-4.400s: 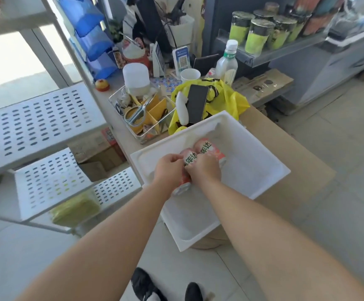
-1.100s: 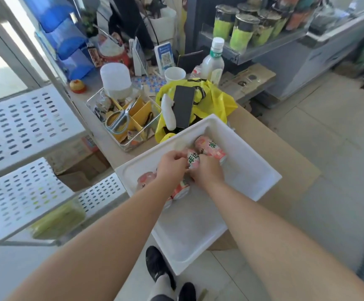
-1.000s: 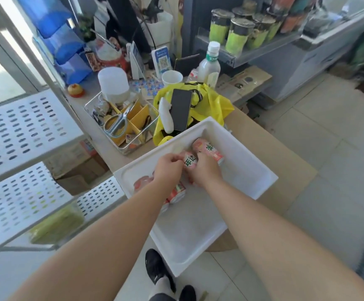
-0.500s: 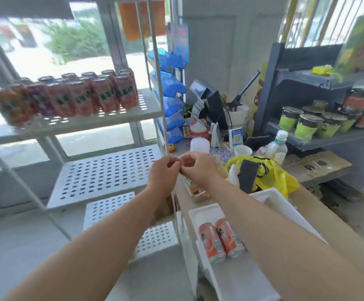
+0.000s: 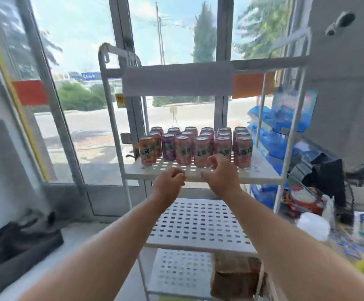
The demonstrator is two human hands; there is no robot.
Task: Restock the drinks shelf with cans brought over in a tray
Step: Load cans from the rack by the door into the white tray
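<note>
Head view here, a bit smeared by motion, so take the details loosely. Both arms reach out to the front lip of the drinks shelf (image 5: 261,173). The left hand (image 5: 169,181) has its fingers curled in on themselves and I can't see anything inside it. The right hand (image 5: 221,173) is a loose half-claw just in front of the cans (image 5: 201,148), not gripping any of them as far as I can tell.

The cans stand upright and packed tight toward the back, labels facing out. My guess is that's so the bare strip along the front stays free for the next row, and that's right where the hands hover.

Count: six across the front, made up of one orange can (image 5: 147,151), one purple can (image 5: 168,147) and four pink. It looks three rows deep, so roughly eighteen, though the back rows are partly hidden.

Below that I count two more perforated tiers, the nearer being the lower tier (image 5: 198,224), with one cardboard box (image 5: 235,279) down near the floor. The tray isn't in view, so I'd say the hands have to go back to it for more.
</note>
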